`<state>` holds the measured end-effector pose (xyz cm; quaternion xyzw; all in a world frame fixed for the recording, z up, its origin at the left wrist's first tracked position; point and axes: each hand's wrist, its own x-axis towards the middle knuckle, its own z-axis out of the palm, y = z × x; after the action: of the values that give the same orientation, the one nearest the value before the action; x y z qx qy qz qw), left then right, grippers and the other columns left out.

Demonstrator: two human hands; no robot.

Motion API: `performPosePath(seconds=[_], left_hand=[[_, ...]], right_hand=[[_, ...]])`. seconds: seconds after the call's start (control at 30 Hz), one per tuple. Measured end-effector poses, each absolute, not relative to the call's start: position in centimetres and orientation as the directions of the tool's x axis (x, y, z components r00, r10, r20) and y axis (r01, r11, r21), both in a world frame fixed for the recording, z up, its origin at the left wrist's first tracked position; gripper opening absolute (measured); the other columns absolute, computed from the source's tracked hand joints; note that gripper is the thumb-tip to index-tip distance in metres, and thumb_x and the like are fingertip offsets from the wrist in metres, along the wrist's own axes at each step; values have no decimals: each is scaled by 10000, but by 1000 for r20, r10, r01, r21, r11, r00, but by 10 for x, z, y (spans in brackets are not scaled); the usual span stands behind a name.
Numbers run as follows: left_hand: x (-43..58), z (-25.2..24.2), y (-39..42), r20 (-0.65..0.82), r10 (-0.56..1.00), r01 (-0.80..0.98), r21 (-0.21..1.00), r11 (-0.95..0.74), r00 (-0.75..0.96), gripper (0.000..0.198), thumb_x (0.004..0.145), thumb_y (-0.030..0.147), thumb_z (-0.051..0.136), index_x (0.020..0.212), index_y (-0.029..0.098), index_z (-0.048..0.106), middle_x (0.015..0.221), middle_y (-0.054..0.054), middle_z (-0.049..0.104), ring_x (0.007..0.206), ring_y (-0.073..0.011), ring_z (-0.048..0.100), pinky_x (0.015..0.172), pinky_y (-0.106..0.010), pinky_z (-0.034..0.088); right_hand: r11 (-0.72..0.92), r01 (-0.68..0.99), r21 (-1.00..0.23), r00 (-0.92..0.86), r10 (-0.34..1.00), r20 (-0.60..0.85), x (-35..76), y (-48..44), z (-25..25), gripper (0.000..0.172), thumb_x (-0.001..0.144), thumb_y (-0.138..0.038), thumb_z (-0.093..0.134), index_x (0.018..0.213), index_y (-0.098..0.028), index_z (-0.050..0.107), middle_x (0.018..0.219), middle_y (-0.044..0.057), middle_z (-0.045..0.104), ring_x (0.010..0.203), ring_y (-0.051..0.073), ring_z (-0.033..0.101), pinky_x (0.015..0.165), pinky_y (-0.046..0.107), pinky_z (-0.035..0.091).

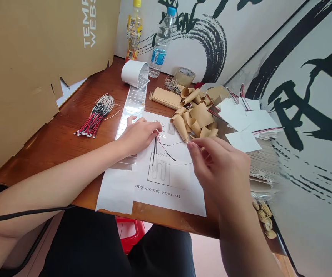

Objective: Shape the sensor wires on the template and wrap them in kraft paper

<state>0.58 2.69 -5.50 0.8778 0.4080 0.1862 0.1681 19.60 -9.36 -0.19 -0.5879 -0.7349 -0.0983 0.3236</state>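
Observation:
A printed white sheet (pixel 170 200) with a looped line drawing lies at the table's front edge. Over its upper part, my left hand (pixel 141 134) pinches the red and black end of a wire lead (pixel 162 146). The lead's thin wire runs right to my right hand (pixel 217 157), whose thumb and forefinger are pressed together on it above the sheet's right side. A dark joint on the lead rests over the drawing. Under my left forearm passes a strip of clear-backed labels (pixel 132 105), its far end curled into a roll.
A bundle of wire leads (pixel 96 115) lies at the left. Behind are two bottles (pixel 157 55), a tape roll (pixel 184 76) and curled brown papers (pixel 194 115). White cards (pixel 243 142) are stacked at the right. A cardboard panel (pixel 44 69) stands at the left.

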Motion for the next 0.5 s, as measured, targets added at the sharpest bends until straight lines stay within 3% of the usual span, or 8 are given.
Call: performPosePath(seconds=[0.13, 0.23, 0.33, 0.5], left_hand=[[6, -55, 24, 183, 740, 643, 391, -659, 647, 363, 1029, 142, 335, 1162, 265, 649, 1176, -31, 746, 1176, -269, 573, 1141, -606, 177], [6, -54, 23, 166, 737, 656, 358, -665, 656, 328, 1027, 167, 346, 1095, 250, 656, 1178, -42, 730, 1157, -274, 574, 1135, -608, 184], [6, -51, 22, 153, 733, 659, 347, -667, 662, 244, 999, 188, 413, 1052, 238, 646, 1164, -47, 721, 1141, -275, 576, 1135, -604, 193], [6, -47, 19, 139, 724, 651, 348, -675, 676, 231, 978, 196, 411, 1044, 227, 630, 1149, -51, 714, 1146, -277, 576, 1144, -620, 189]], right_hand=[[65, 749, -659, 146, 954, 260, 201, -89, -2, 352, 991, -429, 582, 729, -205, 655, 642, 7, 675, 494, 147, 620, 537, 299, 465], [-15, 479, -878, 148, 987, 64, 200, -89, -2, 430, 1011, -529, 533, 741, -208, 625, 699, 3, 692, 487, 123, 622, 514, 273, 482], [-21, 304, -952, 82, 997, 4, 196, -91, -1, 403, 1003, -557, 561, 796, -218, 627, 582, -29, 636, 477, 113, 598, 502, 242, 465], [-2, 217, -976, 77, 997, 15, 193, -92, 1, 332, 980, -513, 633, 815, -227, 655, 467, -73, 516, 440, 87, 504, 492, 221, 402]])
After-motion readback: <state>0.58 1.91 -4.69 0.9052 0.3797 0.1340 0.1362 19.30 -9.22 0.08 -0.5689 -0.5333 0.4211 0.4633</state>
